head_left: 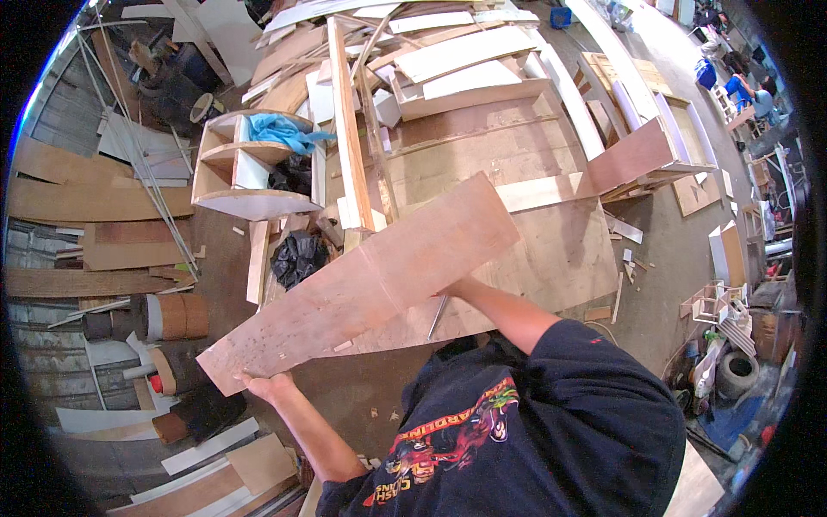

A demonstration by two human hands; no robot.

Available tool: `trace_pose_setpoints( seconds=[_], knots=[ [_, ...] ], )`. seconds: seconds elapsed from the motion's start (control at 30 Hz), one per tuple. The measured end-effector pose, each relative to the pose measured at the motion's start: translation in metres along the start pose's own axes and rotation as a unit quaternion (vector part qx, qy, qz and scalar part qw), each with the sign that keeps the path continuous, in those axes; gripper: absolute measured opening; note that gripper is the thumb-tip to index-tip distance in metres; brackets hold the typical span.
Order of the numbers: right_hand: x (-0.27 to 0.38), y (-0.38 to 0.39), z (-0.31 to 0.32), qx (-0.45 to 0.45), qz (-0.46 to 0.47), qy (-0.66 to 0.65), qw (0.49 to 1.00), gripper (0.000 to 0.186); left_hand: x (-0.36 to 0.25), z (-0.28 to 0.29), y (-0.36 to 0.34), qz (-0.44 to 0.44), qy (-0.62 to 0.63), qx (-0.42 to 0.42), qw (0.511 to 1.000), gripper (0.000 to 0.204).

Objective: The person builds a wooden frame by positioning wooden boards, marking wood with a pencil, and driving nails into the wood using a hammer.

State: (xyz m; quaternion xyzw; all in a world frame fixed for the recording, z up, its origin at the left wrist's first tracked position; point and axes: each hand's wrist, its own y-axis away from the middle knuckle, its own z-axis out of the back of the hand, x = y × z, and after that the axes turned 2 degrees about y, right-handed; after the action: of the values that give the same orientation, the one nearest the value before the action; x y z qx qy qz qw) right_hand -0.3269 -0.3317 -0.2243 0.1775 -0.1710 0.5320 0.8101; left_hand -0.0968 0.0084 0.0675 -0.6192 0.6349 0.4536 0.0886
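The plywood panel (362, 289) slanted across the centre from eight o'clock to two, over a wooden worktable (551, 280). The left hand (274, 389) gripped its eight-o'clock end, thumb on top, closed to its thickness; the right hand (461, 289) met its near edge at four o'clock, fingers hidden, their opening impossible to tell.
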Motion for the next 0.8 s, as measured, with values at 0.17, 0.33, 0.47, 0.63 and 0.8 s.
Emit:
trace_pose_setpoints(
  seconds=[0.17, 0.33, 0.47, 0.63, 0.8],
  knots=[
    [-0.035, 0.049, 0.128, -0.077, -0.157, 0.101, 0.979, 0.058, -0.012, -0.011, 0.007, -0.035, 0.03, -0.01, 0.999, 0.073],
    [-0.097, 0.079, 0.148, -0.185, -0.224, -0.177, 0.94, 0.067, 0.004, -0.018, 0.017, -0.051, 0.03, 0.027, 0.998, 0.076],
    [-0.077, 0.093, 0.234, -0.151, -0.227, -0.683, 0.678, 0.067, -0.005, -0.031, 0.052, -0.134, 0.035, 0.058, 0.989, 0.078],
    [-0.02, 0.094, 0.302, -0.156, 0.016, -0.641, 0.752, 0.063, -0.041, -0.055, 0.083, -0.216, -0.061, 0.099, 0.97, 0.07],
    [0.011, 0.079, 0.246, 0.211, 0.012, -0.366, 0.906, 0.069, -0.073, -0.049, 0.06, -0.271, -0.126, 0.087, 0.95, 0.068]
  ],
)
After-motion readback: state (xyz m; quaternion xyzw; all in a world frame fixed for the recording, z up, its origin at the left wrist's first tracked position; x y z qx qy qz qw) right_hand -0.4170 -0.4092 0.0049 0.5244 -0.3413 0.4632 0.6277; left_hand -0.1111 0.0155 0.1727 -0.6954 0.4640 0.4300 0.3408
